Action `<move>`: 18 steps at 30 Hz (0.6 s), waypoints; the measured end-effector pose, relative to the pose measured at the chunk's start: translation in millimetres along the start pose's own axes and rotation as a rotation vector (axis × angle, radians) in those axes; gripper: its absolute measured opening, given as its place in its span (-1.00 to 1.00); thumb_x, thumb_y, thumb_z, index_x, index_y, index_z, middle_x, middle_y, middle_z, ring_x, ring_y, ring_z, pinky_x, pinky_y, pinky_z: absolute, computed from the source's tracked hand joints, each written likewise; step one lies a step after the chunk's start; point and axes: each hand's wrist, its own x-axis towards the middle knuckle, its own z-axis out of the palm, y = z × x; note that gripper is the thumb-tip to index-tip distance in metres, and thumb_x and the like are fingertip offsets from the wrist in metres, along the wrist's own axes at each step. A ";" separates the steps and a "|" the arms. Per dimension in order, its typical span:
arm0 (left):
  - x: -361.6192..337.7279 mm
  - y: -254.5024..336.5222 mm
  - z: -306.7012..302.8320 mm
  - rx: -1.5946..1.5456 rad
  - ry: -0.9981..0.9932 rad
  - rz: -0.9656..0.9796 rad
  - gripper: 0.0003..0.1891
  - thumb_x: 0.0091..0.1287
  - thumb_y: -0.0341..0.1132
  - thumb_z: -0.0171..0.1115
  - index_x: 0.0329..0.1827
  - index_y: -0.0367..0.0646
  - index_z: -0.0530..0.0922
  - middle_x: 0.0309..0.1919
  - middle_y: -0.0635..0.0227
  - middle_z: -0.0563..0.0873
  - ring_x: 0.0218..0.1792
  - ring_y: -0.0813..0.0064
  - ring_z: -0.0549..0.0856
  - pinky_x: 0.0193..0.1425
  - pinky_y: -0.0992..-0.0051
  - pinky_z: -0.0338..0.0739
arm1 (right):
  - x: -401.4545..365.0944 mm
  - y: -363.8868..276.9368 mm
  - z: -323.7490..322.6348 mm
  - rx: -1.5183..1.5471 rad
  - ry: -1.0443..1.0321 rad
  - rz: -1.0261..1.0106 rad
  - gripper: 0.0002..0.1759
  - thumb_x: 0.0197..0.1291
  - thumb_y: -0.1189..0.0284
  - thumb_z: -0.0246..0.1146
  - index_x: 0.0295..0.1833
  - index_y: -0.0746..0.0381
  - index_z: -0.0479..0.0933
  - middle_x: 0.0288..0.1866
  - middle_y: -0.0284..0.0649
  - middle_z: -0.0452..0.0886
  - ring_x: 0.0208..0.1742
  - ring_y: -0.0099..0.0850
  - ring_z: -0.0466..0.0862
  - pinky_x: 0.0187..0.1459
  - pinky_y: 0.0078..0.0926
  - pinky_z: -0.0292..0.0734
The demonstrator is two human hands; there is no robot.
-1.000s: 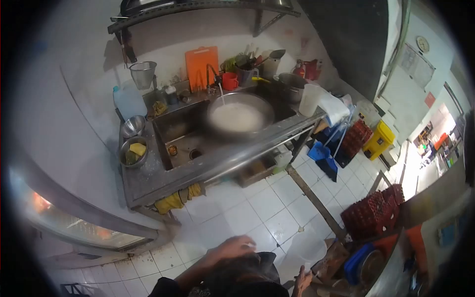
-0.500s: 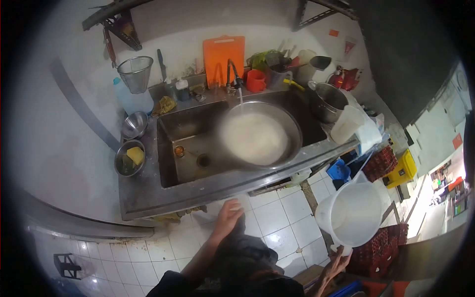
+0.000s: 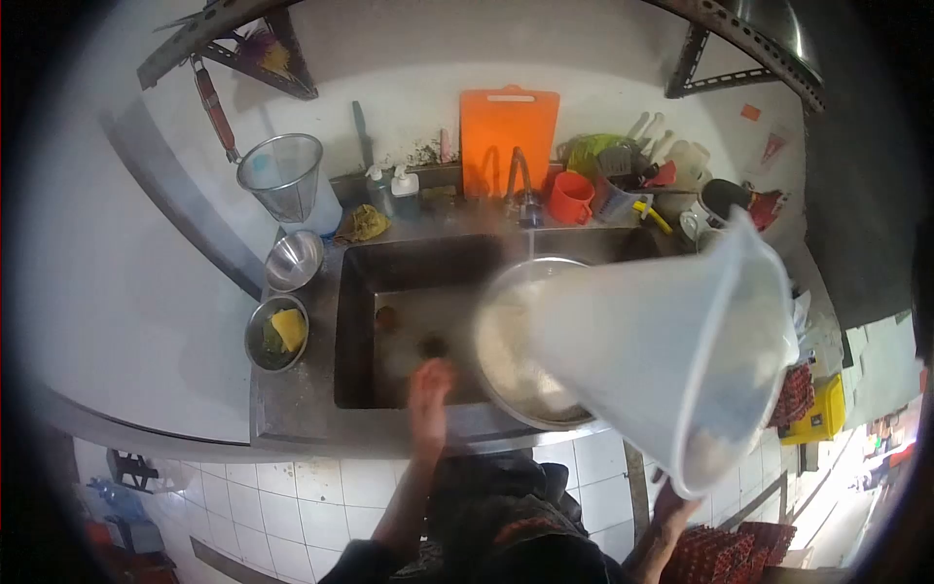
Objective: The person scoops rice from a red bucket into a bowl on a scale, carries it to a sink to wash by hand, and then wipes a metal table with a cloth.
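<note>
My right hand (image 3: 673, 508) grips the rim of a large translucent white pitcher (image 3: 642, 341), which is tilted on its side over the right part of the sink. Partly behind it, a wide metal bowl (image 3: 501, 384) with pale, whitish contents stands in the sink (image 3: 365, 341). Water runs from the faucet (image 3: 525, 195) toward the bowl. My left hand (image 3: 430, 384) is blurred over the sink's front edge, left of the bowl; its fingers are smeared by motion.
Two small metal bowls, one (image 3: 294, 261) empty and one (image 3: 263, 341) with a yellow sponge, sit left of the sink. Behind are a strainer (image 3: 280, 180), soap bottles (image 3: 404, 185), an orange cutting board (image 3: 509, 136) and a red mug (image 3: 570, 199). A metal shelf bracket (image 3: 263, 58) juts out above.
The pitcher has risen from beside the counter to over the sink with my right hand. My left hand has moved up to the sink's front edge. The head view has shifted.
</note>
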 end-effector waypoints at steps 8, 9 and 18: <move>-46.8 43.7 -59.2 0.193 0.437 0.385 -0.41 0.47 -0.05 0.07 0.40 -0.28 0.31 0.35 0.10 0.44 0.36 0.25 0.43 0.39 0.26 0.33 | 42.6 4.3 220.3 0.003 -1.160 0.505 -0.55 0.31 0.42 0.35 0.24 0.32 0.45 0.06 -0.20 0.60 0.12 -0.40 0.58 0.14 -0.40 0.50; -55.2 59.5 -58.8 0.067 0.364 0.368 -0.36 0.47 -0.04 0.09 0.47 -0.28 0.24 0.39 0.10 0.39 0.39 0.25 0.41 0.38 0.25 0.35 | 39.4 8.6 237.3 -0.027 -1.260 0.507 -0.52 0.31 0.41 0.34 0.26 0.32 0.42 0.06 -0.17 0.60 0.13 -0.36 0.59 0.14 -0.35 0.51; -62.3 82.3 -34.5 -0.362 0.505 -0.073 0.00 0.31 0.51 -0.25 0.55 -0.17 0.07 0.43 -0.03 0.29 0.20 -0.18 0.56 -0.06 -0.04 0.70 | 4.5 88.7 273.2 -0.216 -1.675 0.351 -0.41 0.35 0.28 0.28 0.34 0.32 0.26 0.21 0.10 0.49 0.12 0.00 0.63 0.11 -0.11 0.58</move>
